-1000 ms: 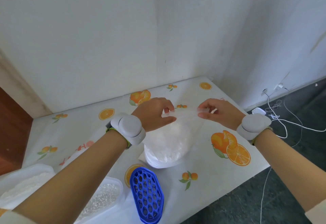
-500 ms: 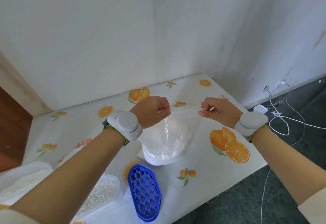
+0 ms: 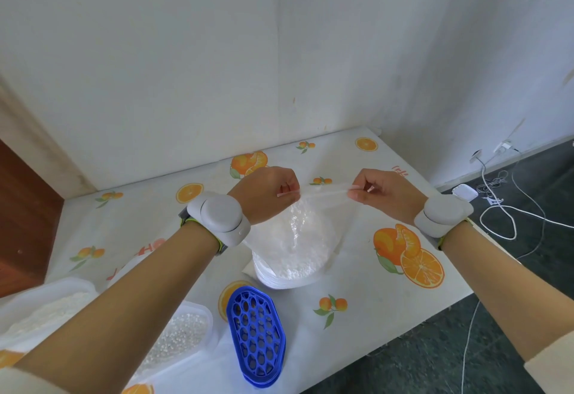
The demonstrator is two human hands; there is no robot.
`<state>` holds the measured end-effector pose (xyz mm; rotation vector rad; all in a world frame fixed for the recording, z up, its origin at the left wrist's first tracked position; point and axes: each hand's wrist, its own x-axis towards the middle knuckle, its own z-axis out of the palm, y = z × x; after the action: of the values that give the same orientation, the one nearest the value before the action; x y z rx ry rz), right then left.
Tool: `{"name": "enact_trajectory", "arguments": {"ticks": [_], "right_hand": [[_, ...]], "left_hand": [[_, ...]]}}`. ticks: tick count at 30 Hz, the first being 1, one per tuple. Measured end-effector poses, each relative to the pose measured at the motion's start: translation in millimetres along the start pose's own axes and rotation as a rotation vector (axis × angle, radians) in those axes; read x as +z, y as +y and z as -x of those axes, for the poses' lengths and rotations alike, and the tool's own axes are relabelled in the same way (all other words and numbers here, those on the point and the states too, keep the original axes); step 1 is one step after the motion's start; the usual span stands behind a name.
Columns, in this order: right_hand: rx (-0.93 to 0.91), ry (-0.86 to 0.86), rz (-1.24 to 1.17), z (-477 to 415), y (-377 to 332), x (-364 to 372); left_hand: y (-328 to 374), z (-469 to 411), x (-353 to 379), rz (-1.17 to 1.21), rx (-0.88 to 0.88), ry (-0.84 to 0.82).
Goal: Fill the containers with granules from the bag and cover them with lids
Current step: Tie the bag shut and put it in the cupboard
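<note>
A clear plastic bag [image 3: 298,247] of white granules stands on the table in the middle of the view. My left hand [image 3: 264,195] pinches the left end of its zip strip and my right hand [image 3: 382,193] pinches the right end, so the strip is stretched flat between them. A white container [image 3: 183,336] holding clear granules sits near the front left, partly behind my left forearm. Another white container [image 3: 43,309] with white granules sits at the far left. A blue perforated lid [image 3: 256,336] lies flat in front of the bag.
The table [image 3: 357,294] has a white cloth printed with oranges; its right edge drops to a dark floor. White cables [image 3: 509,207] and a small white box [image 3: 464,192] lie on the floor at the right. White walls close the back and right.
Both hands have pulled the bag's top strip taut and moved slightly further apart; the bag's mouth has gone from loosely gathered to a flat stretched line.
</note>
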<state>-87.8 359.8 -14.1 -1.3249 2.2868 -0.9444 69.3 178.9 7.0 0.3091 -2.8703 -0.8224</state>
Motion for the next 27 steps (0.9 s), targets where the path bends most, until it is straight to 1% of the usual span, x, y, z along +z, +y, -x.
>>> {"name": "enact_trajectory", "arguments": {"ticks": [4, 13, 17, 19, 27], "right_hand": [[0.011, -0.033, -0.021, -3.0, -2.5, 3.4], [0.012, 0.015, 0.028, -7.0, -4.3, 10.5], [0.045, -0.026, 0.023, -9.0, -6.4, 8.8], [0.050, -0.053, -0.019, -11.6, -11.2, 9.7], [0.016, -0.077, -0.016, -17.4, -23.0, 14.4]], "left_hand": [[-0.9, 0.5, 0.5, 0.013, -0.001, 0.003], [-3.6, -0.7, 2.4, 0.016, -0.002, 0.012], [-2.9, -2.4, 3.6, 0.041, -0.016, 0.007], [-1.3, -3.7, 4.3, 0.040, -0.018, -0.004], [-2.7, -3.9, 4.3, 0.043, -0.028, -0.024]]}}
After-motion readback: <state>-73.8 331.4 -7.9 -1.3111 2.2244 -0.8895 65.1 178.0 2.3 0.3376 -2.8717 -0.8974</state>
